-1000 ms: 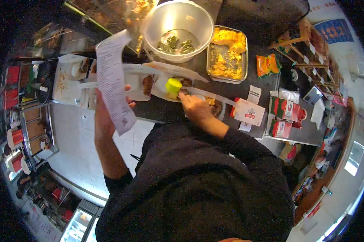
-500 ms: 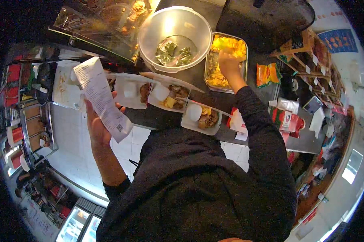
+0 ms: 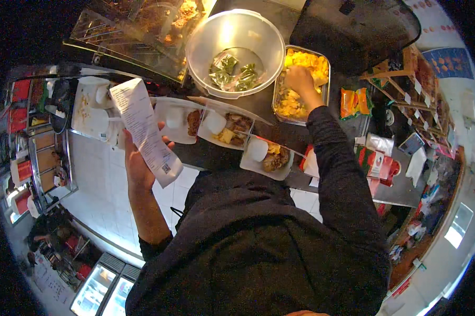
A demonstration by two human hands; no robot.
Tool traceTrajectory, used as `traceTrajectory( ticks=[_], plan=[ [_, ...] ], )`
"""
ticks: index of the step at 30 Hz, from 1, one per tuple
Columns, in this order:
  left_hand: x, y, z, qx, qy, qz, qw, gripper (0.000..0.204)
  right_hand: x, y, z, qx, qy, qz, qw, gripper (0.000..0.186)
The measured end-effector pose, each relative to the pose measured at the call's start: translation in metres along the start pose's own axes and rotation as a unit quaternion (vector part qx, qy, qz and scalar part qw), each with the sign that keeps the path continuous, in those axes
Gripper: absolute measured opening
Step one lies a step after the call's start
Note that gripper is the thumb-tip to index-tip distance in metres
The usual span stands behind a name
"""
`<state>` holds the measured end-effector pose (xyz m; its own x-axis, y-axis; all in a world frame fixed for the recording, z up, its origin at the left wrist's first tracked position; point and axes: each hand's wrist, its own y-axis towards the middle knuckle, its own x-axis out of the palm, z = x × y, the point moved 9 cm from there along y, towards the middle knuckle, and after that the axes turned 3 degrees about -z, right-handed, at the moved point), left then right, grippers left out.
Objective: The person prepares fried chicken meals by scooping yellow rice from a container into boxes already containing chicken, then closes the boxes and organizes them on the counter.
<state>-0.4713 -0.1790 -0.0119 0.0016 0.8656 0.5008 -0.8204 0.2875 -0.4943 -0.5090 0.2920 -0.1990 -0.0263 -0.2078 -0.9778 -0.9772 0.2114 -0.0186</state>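
My left hand [image 3: 138,167] is closed on a long white printed receipt [image 3: 145,131], held up left of my body. My right hand [image 3: 300,83] is down in a rectangular metal tray [image 3: 329,87] of chunky yellow food [image 3: 313,62], with its fingers drawn together. Whatever they pinch is hidden by the hand. Between my arms stand open clear takeaway boxes: a near one [image 3: 267,174], a middle one [image 3: 201,131] and a left one [image 3: 161,111]. Each contains a white rounded mound and browned meat; yellow pieces show in the near and middle boxes.
A big clear tub [image 3: 189,63] with small bags of green leaves stands beside the tray. A lit glass food case [image 3: 127,37] is at the far left. Right of the tray lie an orange-green packet [image 3: 355,102] and a phone [image 3: 411,142]. A wooden rack [image 3: 416,87] stands farther right.
The whole view has shifted slightly. My right hand has moved a little toward the left side of the tray, still in the yellow food. The receipt stays in my left hand.
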Motion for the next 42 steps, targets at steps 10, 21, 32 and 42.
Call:
traceTrajectory(
  ticks=[10,21,32,42],
  plan=[
    [0.001,-0.004,0.014,0.031,0.045,-0.015,0.998,0.069,0.028,-0.074,0.054,0.353,0.598,-0.051,0.718,0.031],
    [-0.063,-0.035,0.034,0.081,0.02,-0.015,0.996,0.076,-0.1,-0.21,-0.134,0.225,0.733,-0.226,0.601,0.019],
    [-0.017,-0.042,0.039,0.056,-0.056,-0.135,0.988,0.078,0.04,-0.174,-0.349,-0.253,-0.029,-0.013,0.967,0.042],
    [0.013,-0.036,0.045,0.046,-0.035,-0.223,0.973,0.081,-0.128,-0.229,-0.19,-0.063,0.311,0.22,0.922,0.027]
  ],
)
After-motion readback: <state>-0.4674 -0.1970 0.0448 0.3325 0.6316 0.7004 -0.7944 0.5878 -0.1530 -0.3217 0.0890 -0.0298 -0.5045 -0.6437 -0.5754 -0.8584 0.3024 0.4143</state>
